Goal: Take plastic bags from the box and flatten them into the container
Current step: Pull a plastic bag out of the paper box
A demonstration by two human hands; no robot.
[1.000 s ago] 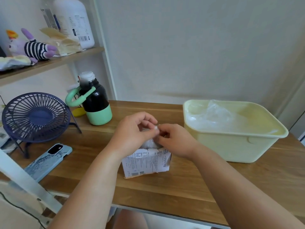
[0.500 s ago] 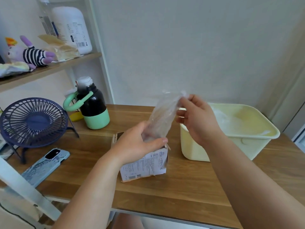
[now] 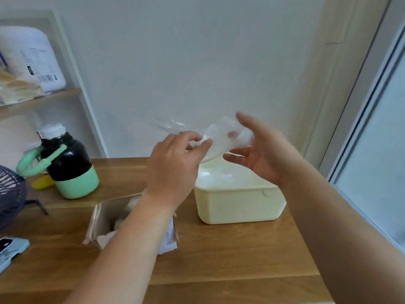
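Note:
A clear plastic bag (image 3: 221, 137) hangs in the air above the pale yellow container (image 3: 238, 205). My left hand (image 3: 175, 163) pinches the bag's left end between thumb and fingers. My right hand (image 3: 263, 150) is spread with straight fingers against the bag's right side. The container holds more clear plastic. The small cardboard box (image 3: 105, 218) stands open on the table below my left forearm, with crumpled bags inside, partly hidden by the arm.
A black and mint bottle (image 3: 65, 163) stands at the left of the wooden table (image 3: 219, 260). A dark blue fan (image 3: 11, 194) and a phone (image 3: 11, 249) are at the left edge. A shelf (image 3: 39, 99) hangs at upper left. A window frame runs along the right.
The bag has come fully out of the box and moved up and right over the container. My left hand left the box and rose to the bag; my right hand opened.

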